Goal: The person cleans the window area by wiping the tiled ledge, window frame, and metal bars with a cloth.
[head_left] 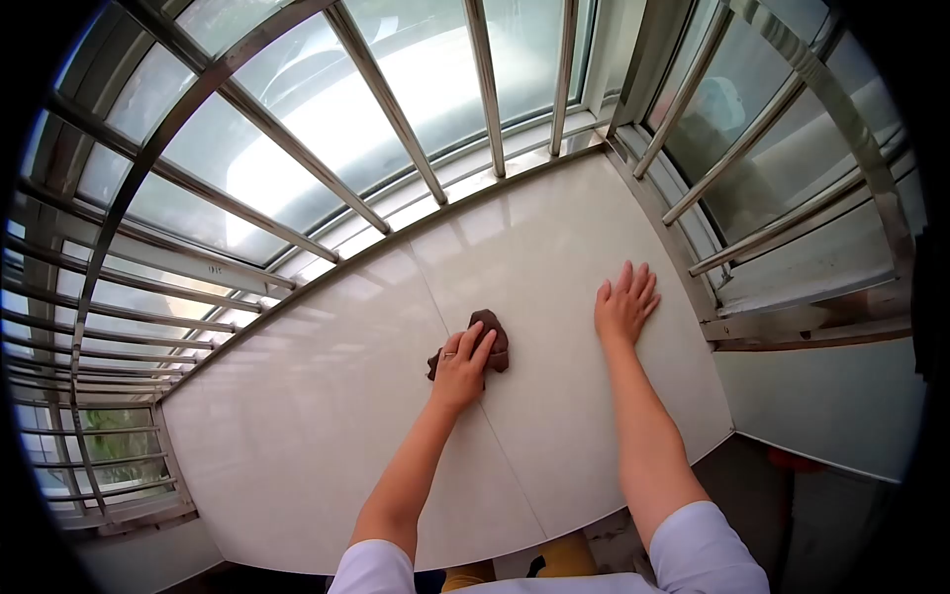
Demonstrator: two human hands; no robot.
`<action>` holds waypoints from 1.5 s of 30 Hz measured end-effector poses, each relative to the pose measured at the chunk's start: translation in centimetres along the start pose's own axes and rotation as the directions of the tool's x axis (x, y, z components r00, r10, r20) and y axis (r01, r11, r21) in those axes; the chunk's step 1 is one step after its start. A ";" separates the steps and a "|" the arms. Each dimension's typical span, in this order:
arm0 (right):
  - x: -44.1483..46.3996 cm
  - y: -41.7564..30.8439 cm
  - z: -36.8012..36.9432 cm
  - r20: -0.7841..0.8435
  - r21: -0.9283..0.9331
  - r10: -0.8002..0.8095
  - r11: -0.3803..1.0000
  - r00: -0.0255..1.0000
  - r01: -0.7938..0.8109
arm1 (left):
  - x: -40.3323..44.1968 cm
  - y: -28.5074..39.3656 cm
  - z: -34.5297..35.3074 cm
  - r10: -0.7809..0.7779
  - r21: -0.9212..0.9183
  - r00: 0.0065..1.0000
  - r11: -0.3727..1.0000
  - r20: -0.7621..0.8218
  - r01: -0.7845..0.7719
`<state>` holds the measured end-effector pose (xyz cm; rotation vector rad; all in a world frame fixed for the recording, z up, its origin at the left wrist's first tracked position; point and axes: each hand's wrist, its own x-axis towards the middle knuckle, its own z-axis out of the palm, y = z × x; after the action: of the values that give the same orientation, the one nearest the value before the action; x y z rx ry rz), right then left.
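A crumpled dark brown cloth (489,340) lies bunched on the pale tiled window ledge (327,416), close to the seam between two slabs. My left hand (461,374) presses down on it and grips it from above, with a ring on one finger. Part of the cloth is hidden beneath that palm. Farther right, my right hand (625,303) rests palm down on the ledge, fingers stretched out and holding nothing. It is apart from the cloth, near the side window frame.
Metal bars (388,104) run along the windows behind the ledge and continue round to the left. More bars (749,129) cover the side window (737,168) on the right. A metal strip edges the back of the ledge. Its rounded front edge faces my body.
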<state>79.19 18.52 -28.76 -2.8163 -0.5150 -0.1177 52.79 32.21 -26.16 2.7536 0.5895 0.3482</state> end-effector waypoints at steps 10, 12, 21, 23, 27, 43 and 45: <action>0.1 -0.4 -0.6 0.037 -0.105 -0.003 0.994 0.999 0.006 | 25.5 -2.1 4.9 -0.267 0.080 0.916 0.950 -0.299 0.302; 0.3 -0.4 -0.7 0.039 -0.109 0.003 0.994 0.999 0.001 | 27.2 -2.2 6.9 -0.350 0.280 0.906 0.869 -0.237 0.408; 0.2 -0.5 -1.0 0.059 -0.089 0.005 0.996 0.998 0.001 | 26.9 -6.5 3.6 -0.185 0.731 0.983 0.672 0.010 0.119; 0.4 -0.5 -1.0 0.068 -0.084 0.009 0.996 0.998 -0.004 | 24.4 -6.9 3.7 -0.138 0.908 0.990 0.413 -0.019 0.075; 0.3 -0.3 -1.0 0.068 -0.080 0.012 0.997 0.998 -0.006 | 21.3 -6.8 2.8 0.072 0.685 0.972 0.721 -0.225 0.105; 0.5 -0.3 -0.9 0.089 -0.053 0.011 0.999 0.996 -0.006 | 32.5 1.7 9.3 -0.238 0.127 0.930 0.951 -0.281 0.282; 0.5 -0.3 -0.8 0.094 -0.070 0.013 0.997 0.996 -0.006 | 34.4 0.7 8.8 -0.161 0.197 0.963 0.959 -0.218 0.205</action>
<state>79.52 18.74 -27.88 -2.9035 -0.5278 -0.0009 86.09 44.28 -28.15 2.8577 0.9833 0.5507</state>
